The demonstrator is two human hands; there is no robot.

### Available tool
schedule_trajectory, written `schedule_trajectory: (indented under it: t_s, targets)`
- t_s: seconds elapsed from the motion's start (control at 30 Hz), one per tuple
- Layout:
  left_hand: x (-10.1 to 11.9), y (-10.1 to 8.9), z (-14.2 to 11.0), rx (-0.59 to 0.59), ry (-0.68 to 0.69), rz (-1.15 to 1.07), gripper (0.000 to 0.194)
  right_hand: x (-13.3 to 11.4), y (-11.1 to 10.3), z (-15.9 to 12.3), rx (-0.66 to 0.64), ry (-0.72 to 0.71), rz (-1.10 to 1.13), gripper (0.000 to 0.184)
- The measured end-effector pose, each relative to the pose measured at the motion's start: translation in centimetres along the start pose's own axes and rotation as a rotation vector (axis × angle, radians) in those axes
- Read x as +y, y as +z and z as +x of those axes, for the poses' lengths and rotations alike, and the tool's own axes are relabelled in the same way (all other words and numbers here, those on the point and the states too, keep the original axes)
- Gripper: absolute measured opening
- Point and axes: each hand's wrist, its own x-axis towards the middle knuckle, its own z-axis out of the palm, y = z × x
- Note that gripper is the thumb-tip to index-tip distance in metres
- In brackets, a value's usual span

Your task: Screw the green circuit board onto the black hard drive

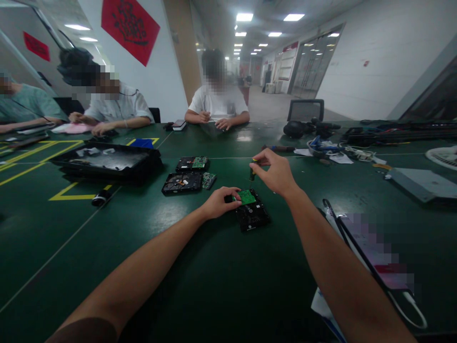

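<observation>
A black hard drive (pixel 253 218) with a green circuit board (pixel 247 196) on its upper face lies on the table in front of me. My left hand (pixel 222 202) grips its left edge, thumb and fingers at the board's side. Above the drive's far end, my right hand (pixel 274 169) pinches a short screwdriver (pixel 253 171) with a dark and yellow handle, held upright. Its tip is too small to make out. Farther off to the left lie another opened drive (pixel 182 183), a loose circuit board (pixel 208 180) and a third drive (pixel 185 164).
Stacked black trays (pixel 107 159) stand at the left, near a small black cylinder (pixel 101 197). A tool (pixel 278 148), cables (pixel 360 153) and a grey metal case (pixel 423 183) lie to the right. Beside my right forearm is a pinkish device (pixel 371 247). Several people sit across the table.
</observation>
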Motion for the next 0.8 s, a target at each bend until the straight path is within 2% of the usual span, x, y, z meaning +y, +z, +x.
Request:
schedule_trajectory:
  t_s: [0.2, 0.4, 0.63, 0.8]
  targets:
    - [-0.07, -0.03, 0.03, 0.001, 0.006, 0.012, 0.019, 0.20, 0.08, 0.00, 0.011, -0.082, -0.048, 0.014]
    - [0.08, -0.09, 0.10, -0.011, -0.003, 0.017, 0.018, 0.29, 0.18, 0.04, 0.023, -0.042, -0.016, 0.015]
    - [0.11, -0.08, 0.06, -0.005, -0.019, 0.024, 0.016, 0.26, 0.13, 0.07, 0.015, -0.103, -0.077, 0.013]
    - [0.08, -0.10, 0.05, -0.009, -0.010, 0.016, 0.018, 0.36, 0.09, 0.07, 0.022, -0.054, -0.034, 0.014]
